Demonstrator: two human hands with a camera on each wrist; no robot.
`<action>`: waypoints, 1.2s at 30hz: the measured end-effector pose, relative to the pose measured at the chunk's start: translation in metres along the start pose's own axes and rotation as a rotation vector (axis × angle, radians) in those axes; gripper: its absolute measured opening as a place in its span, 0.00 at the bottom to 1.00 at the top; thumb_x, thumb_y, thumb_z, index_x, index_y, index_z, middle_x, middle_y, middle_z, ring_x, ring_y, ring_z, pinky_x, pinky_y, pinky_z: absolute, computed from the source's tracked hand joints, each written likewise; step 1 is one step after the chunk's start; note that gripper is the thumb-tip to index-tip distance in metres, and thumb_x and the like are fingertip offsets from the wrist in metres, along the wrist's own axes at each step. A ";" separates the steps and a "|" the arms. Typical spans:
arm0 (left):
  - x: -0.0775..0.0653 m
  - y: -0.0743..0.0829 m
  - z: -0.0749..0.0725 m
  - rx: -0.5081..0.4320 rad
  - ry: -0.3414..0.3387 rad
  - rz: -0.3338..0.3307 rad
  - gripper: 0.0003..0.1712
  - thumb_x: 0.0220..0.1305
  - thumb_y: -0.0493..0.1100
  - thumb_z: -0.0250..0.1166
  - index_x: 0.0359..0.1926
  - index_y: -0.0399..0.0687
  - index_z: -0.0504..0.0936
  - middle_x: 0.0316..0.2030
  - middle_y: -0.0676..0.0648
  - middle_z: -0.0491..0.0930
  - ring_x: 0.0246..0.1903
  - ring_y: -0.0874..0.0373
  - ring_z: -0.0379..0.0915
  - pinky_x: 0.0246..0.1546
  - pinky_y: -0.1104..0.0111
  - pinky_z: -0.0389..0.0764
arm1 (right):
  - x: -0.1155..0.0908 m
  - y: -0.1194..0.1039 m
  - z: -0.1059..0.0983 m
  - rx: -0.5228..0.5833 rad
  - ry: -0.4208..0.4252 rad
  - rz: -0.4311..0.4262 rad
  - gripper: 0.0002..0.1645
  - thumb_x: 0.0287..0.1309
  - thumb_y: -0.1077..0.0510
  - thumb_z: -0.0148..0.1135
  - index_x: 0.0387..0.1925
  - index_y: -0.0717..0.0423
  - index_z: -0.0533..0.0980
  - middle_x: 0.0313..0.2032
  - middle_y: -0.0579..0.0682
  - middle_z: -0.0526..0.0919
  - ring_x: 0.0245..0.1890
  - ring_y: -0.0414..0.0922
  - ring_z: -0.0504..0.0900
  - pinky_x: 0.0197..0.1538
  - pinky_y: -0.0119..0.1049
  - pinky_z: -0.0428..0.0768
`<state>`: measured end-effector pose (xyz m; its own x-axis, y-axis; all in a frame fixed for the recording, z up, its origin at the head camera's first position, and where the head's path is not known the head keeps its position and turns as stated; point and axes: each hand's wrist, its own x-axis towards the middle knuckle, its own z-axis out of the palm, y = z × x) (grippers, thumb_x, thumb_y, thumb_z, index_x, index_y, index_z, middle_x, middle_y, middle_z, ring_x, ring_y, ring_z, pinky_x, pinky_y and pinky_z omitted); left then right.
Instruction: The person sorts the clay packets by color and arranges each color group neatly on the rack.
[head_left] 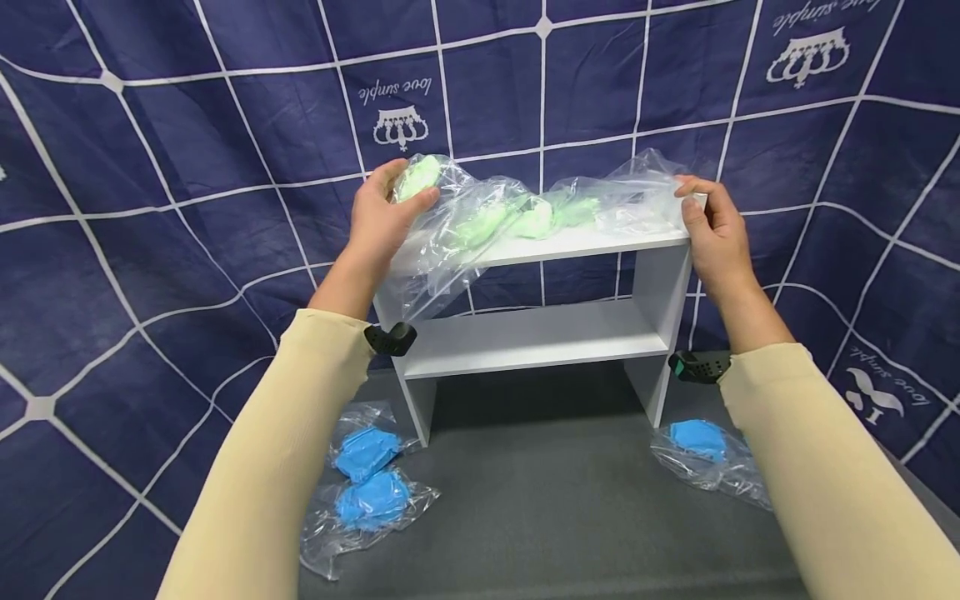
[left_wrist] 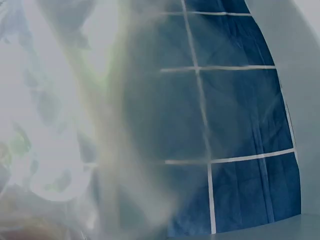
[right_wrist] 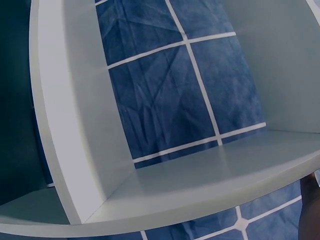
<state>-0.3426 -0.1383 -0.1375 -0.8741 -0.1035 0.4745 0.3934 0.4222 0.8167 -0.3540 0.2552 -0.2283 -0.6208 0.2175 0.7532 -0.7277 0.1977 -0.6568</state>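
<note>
A bagged green packet (head_left: 420,173) is gripped by the left hand (head_left: 378,212) at the white shelf's (head_left: 540,335) 10 o'clock; at 2 o'clock, the shelf corner (head_left: 701,201) is gripped by the right hand (head_left: 718,237).

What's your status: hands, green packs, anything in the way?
Left hand gripping bagged green pack, top left of white shelf; right hand at its top right corner. More green packs along the top. Clear plastic clouds left wrist view.
</note>
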 end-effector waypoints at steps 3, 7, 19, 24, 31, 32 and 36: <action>0.004 -0.004 0.004 0.084 0.001 -0.022 0.43 0.61 0.52 0.71 0.74 0.54 0.64 0.73 0.51 0.65 0.71 0.63 0.61 0.73 0.73 0.59 | -0.001 0.000 0.000 0.016 -0.007 -0.004 0.11 0.72 0.63 0.49 0.46 0.53 0.78 0.58 0.35 0.79 0.65 0.33 0.71 0.62 0.22 0.64; 0.006 -0.009 0.008 0.112 -0.016 -0.054 0.45 0.61 0.51 0.71 0.75 0.52 0.62 0.74 0.49 0.63 0.73 0.60 0.59 0.73 0.71 0.59 | 0.001 0.003 0.000 0.037 -0.019 -0.011 0.11 0.73 0.62 0.49 0.46 0.52 0.78 0.59 0.37 0.79 0.65 0.34 0.70 0.63 0.23 0.64; 0.005 -0.010 0.010 0.143 -0.095 -0.119 0.49 0.60 0.50 0.72 0.77 0.53 0.56 0.75 0.47 0.61 0.76 0.53 0.56 0.73 0.65 0.64 | 0.005 0.008 0.001 0.038 -0.032 -0.004 0.10 0.73 0.60 0.49 0.47 0.50 0.78 0.61 0.39 0.78 0.67 0.36 0.69 0.63 0.22 0.63; 0.002 -0.009 0.007 0.139 -0.089 -0.109 0.49 0.62 0.51 0.71 0.78 0.58 0.54 0.76 0.49 0.60 0.75 0.53 0.56 0.72 0.64 0.65 | 0.007 0.007 0.002 -0.019 -0.034 -0.007 0.10 0.74 0.58 0.50 0.48 0.50 0.76 0.64 0.41 0.77 0.68 0.35 0.68 0.65 0.24 0.62; -0.008 -0.003 -0.004 0.112 -0.109 -0.060 0.47 0.64 0.51 0.69 0.78 0.64 0.53 0.76 0.53 0.58 0.76 0.57 0.55 0.72 0.61 0.66 | 0.006 0.007 -0.001 -0.017 -0.034 0.002 0.09 0.74 0.58 0.49 0.47 0.48 0.76 0.64 0.41 0.77 0.69 0.35 0.68 0.65 0.23 0.62; -0.010 -0.003 -0.005 0.104 -0.108 -0.047 0.46 0.65 0.51 0.69 0.78 0.64 0.54 0.76 0.53 0.59 0.76 0.57 0.55 0.72 0.61 0.66 | 0.006 0.007 -0.001 -0.018 -0.034 0.000 0.09 0.74 0.58 0.49 0.47 0.48 0.76 0.63 0.40 0.77 0.68 0.35 0.68 0.65 0.23 0.62; -0.023 -0.006 -0.008 0.032 -0.062 0.046 0.40 0.67 0.48 0.66 0.76 0.61 0.58 0.73 0.52 0.65 0.73 0.58 0.60 0.71 0.62 0.67 | 0.003 0.007 -0.006 -0.055 -0.044 0.007 0.10 0.74 0.58 0.49 0.49 0.49 0.76 0.64 0.41 0.76 0.68 0.34 0.68 0.64 0.23 0.62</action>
<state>-0.3223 -0.1455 -0.1505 -0.8717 -0.0282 0.4892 0.4250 0.4536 0.7834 -0.3590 0.2630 -0.2307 -0.6386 0.1771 0.7489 -0.7071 0.2488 -0.6619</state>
